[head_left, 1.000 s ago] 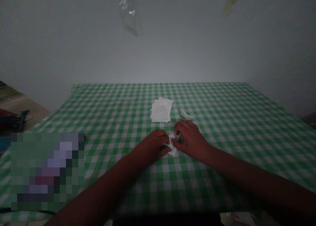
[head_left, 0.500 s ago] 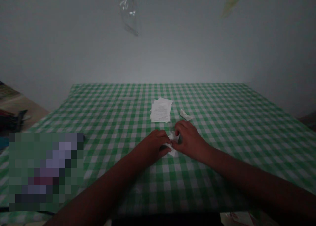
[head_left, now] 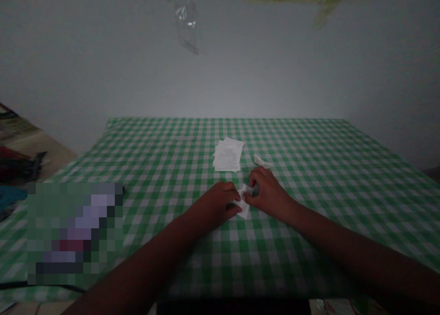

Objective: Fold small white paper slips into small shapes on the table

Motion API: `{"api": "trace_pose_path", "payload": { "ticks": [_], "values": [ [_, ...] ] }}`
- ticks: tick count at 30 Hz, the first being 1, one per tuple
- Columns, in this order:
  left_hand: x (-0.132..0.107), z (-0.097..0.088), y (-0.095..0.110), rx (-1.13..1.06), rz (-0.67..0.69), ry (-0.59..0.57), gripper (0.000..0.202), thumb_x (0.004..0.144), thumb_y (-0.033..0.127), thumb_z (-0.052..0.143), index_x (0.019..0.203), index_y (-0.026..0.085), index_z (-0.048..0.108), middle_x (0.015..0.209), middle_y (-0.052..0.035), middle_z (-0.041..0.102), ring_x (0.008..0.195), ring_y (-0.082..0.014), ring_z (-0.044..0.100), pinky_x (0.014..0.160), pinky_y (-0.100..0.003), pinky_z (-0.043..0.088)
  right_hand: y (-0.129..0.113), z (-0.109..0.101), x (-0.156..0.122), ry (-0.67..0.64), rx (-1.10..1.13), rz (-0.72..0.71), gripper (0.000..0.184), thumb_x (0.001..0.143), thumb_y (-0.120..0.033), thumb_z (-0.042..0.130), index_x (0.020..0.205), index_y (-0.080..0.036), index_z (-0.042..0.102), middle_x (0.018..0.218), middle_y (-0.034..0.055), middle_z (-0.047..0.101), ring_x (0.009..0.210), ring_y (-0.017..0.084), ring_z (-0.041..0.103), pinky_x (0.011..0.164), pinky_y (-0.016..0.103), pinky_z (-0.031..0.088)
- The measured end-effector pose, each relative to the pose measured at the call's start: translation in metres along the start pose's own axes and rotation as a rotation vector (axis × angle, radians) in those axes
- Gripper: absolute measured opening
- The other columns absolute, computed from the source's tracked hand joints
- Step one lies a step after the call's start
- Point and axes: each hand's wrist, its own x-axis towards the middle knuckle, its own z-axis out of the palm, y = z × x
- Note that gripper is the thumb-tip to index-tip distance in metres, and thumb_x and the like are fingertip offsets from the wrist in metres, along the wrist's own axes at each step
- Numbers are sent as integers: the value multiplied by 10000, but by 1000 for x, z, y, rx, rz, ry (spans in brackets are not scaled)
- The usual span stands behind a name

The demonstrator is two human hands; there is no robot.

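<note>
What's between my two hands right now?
In the head view, a small white paper lies between your left hand and right hand, and both hands are touching it.

My grip is on a folded paper slip, held between my left hand and right hand, just above the tablecloth it rests on. Ahead of my grip, slightly to its left, a stack of paper sheets lies on the cloth. Ahead and to the right, beyond my right hand, lies a small paper scrap. A wall stands behind the table.
</note>
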Motion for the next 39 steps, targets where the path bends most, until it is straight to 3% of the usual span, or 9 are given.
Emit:
{"api": "trace_pose_path", "payload": {
  "ticks": [5,12,18,26,31,39],
  "values": [
    [0,0,1,-20,-3,4,170,809,168,703,971,185,657,1012,-53,623,971,-196,568,903,-348,475,-22,0,-16,-81,44,-62,275,668,-143,661,777,-226,423,882,51,526,871,237,494,771,385,451],
    [-2,-3,-2,10,69,-55,214,856,184,668,1070,174,669,1046,-64,616,986,-190,560,891,-321,459,-7,2,-9,-80,1,-48,278,690,-158,663,761,-227,404,872,52,511,867,243,490,779,393,439],
    [-3,-8,3,229,-17,-48,359,832,300,711,1182,264,643,1146,-32,618,1079,-251,503,941,-423,384,-5,0,-6,-44,-33,-43,254,720,-192,666,781,-222,422,895,58,515,908,254,497,822,414,439],
    [-4,-14,5,190,-76,-119,363,811,287,724,1161,322,631,1234,3,593,1135,-255,487,920,-421,360,-31,-4,-19,-136,-23,-81,280,687,-207,709,784,-214,447,948,65,544,921,250,496,821,403,439],
    [-5,-18,4,122,-71,-154,353,828,253,698,1167,324,626,1263,-2,580,1166,-253,488,958,-442,343,-29,-4,-20,-143,3,-74,278,689,-192,705,795,-216,450,952,62,546,921,248,501,817,400,441],
    [-4,-11,0,111,-99,-107,372,860,216,652,1211,340,626,1230,-8,598,1152,-236,512,953,-440,350,-21,-2,-16,-105,7,-53,268,693,-176,680,779,-218,430,939,57,535,914,240,499,822,396,440]
  ]
}}
